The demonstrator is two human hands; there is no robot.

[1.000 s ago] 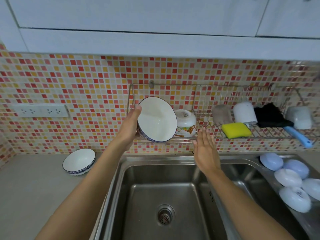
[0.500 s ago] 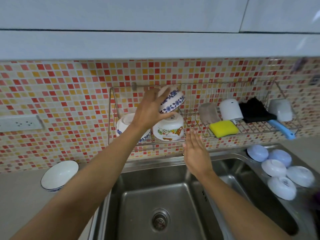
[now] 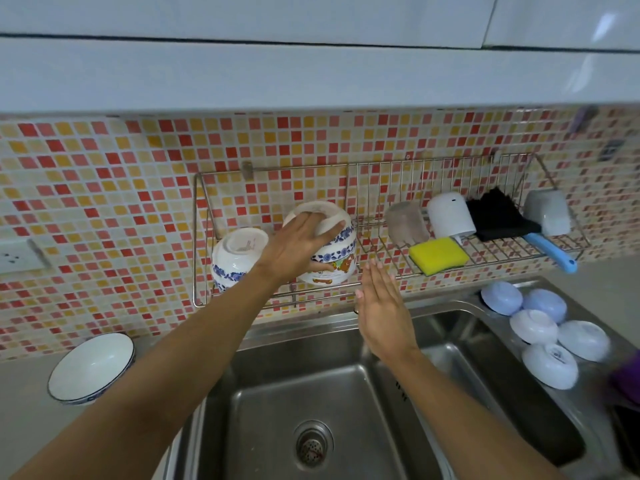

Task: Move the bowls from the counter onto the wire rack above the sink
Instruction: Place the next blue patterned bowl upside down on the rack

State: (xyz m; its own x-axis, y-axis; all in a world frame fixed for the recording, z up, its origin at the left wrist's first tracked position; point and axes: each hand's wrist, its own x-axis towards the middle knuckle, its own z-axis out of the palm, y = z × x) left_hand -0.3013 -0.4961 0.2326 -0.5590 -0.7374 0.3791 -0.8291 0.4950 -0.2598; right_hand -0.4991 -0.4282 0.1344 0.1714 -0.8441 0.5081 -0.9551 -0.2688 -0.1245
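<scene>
My left hand [image 3: 294, 245] grips a blue-patterned bowl [image 3: 337, 233], upside down, resting on top of a cartoon-printed bowl [image 3: 332, 271] on the wire rack [image 3: 346, 174]. To their left another blue-patterned bowl [image 3: 235, 256] leans upside down on the rack. My right hand [image 3: 382, 306] hovers flat and open just below the rack's front edge, holding nothing. One white bowl with a blue rim [image 3: 91, 367] stands upright on the counter at the left.
The rack's right half holds a yellow sponge [image 3: 438, 254], upturned cups [image 3: 450, 218], a black cloth and a blue-handled brush [image 3: 554, 252]. Below is a steel double sink [image 3: 311, 393]; several pale upturned bowls [image 3: 550, 341] lie at its right. A wall socket [image 3: 14, 256] sits far left.
My left hand turned the blue-patterned bowl over, carried it right and lowered it onto the cartoon bowl. The view shifted left. My right hand stayed under the rack.
</scene>
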